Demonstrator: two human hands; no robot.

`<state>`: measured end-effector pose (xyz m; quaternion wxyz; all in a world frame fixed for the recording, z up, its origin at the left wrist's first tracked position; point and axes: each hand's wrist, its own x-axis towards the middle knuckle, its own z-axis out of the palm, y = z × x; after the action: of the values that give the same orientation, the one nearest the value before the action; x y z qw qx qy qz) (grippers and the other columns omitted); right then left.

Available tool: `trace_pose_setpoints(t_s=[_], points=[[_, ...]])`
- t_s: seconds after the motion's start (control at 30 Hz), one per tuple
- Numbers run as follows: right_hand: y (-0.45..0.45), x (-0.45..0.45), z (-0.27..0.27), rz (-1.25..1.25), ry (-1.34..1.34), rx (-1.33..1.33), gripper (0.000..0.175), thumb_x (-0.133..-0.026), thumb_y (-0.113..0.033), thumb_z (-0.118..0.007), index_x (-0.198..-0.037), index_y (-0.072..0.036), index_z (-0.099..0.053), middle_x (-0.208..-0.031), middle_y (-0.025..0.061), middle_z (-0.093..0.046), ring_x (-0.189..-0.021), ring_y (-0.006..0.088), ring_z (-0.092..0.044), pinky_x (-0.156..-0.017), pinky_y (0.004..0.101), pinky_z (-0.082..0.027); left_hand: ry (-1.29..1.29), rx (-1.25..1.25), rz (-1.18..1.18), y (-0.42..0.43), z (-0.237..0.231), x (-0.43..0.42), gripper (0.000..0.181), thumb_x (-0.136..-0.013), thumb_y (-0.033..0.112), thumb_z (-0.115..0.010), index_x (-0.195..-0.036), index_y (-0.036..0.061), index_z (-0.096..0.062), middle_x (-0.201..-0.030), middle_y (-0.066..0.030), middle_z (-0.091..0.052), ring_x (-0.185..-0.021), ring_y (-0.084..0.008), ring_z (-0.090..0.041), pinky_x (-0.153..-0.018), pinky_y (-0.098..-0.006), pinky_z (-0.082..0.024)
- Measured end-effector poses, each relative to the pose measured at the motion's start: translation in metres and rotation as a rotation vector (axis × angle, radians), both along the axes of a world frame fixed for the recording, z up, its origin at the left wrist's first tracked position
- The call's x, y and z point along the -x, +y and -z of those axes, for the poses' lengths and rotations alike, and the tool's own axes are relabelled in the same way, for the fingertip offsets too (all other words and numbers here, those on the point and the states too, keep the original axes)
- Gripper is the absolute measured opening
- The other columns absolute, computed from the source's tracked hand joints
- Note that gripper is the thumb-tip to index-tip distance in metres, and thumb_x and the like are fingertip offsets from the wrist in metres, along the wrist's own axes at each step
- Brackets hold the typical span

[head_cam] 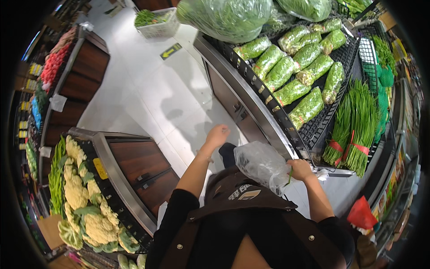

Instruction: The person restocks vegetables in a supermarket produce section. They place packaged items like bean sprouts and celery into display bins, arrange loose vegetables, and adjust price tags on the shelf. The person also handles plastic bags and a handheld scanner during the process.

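Note:
My right hand (pixel 300 169) grips a crumpled clear plastic bag (pixel 260 161) at its gathered right end, in front of my brown apron (pixel 231 191). A thin green strip (pixel 290 177) sticks out from the same fingers. The bag looks puffed out; whether anything lies inside cannot be made out. My left hand (pixel 217 135) hangs over the floor to the left of the bag, fingers loosely curled, with no object visible in it. Close beyond my right hand is the corner of a black display tray (pixel 310 134) with wrapped leafy green bundles (pixel 305 107).
Chive bunches (pixel 361 134) with red bands lie right of the tray. Large bagged greens (pixel 228 20) sit at its far end. Cauliflowers (pixel 100 227) fill a stand at left. A white basket (pixel 158 25) of greens rests on the tiled floor (pixel 141 77), near a yellow arrow sign (pixel 170 51).

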<state>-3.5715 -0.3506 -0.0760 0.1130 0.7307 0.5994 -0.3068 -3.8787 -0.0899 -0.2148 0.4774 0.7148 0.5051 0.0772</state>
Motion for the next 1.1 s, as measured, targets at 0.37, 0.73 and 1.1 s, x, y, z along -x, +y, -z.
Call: trace_pose_setpoints(t_s=[0.37, 0.73, 1.1], points=[[-0.041, 0.061, 0.012, 0.501, 0.068, -0.189, 0.042, -0.060, -0.005, -0.082, -0.100, -0.010, -0.069, -0.099, 0.0125, -0.069, -0.096, 0.0368, -0.064, -0.081, 0.0440, -0.053, 0.187, 0.055, 0.202, 0.113, 0.164, -0.125, 0.073, -0.082, 0.033, -0.074, -0.141, 0.0021, -0.044, -0.145, -0.0213, -0.044, -0.132, -0.0391, -0.046, -0.110, -0.0460, -0.041], [0.053, 0.173, 0.114, 0.652, 0.183, -0.174, 0.035, -0.071, -0.016, -0.079, -0.103, -0.009, -0.067, -0.099, 0.0139, -0.066, -0.099, 0.0363, -0.063, -0.083, 0.0442, -0.052, 0.290, -0.421, 0.379, 0.154, 0.184, 0.101, 0.079, -0.072, 0.030, -0.083, -0.136, 0.0010, -0.047, -0.123, -0.0255, -0.055, -0.114, -0.0404, -0.053, -0.101, -0.0477, -0.044], [0.323, 0.150, 0.393, 1.147, 0.033, -0.036, 0.054, -0.077, -0.041, -0.078, -0.118, -0.006, -0.068, -0.117, 0.0221, -0.069, -0.110, 0.0395, -0.065, -0.091, 0.0421, -0.054, 0.226, -0.062, 0.411, 0.357, 0.194, 0.252, 0.071, -0.067, 0.034, -0.089, -0.123, 0.0029, -0.059, -0.114, -0.0195, -0.063, -0.111, -0.0389, -0.058, -0.095, -0.0461, -0.051]])
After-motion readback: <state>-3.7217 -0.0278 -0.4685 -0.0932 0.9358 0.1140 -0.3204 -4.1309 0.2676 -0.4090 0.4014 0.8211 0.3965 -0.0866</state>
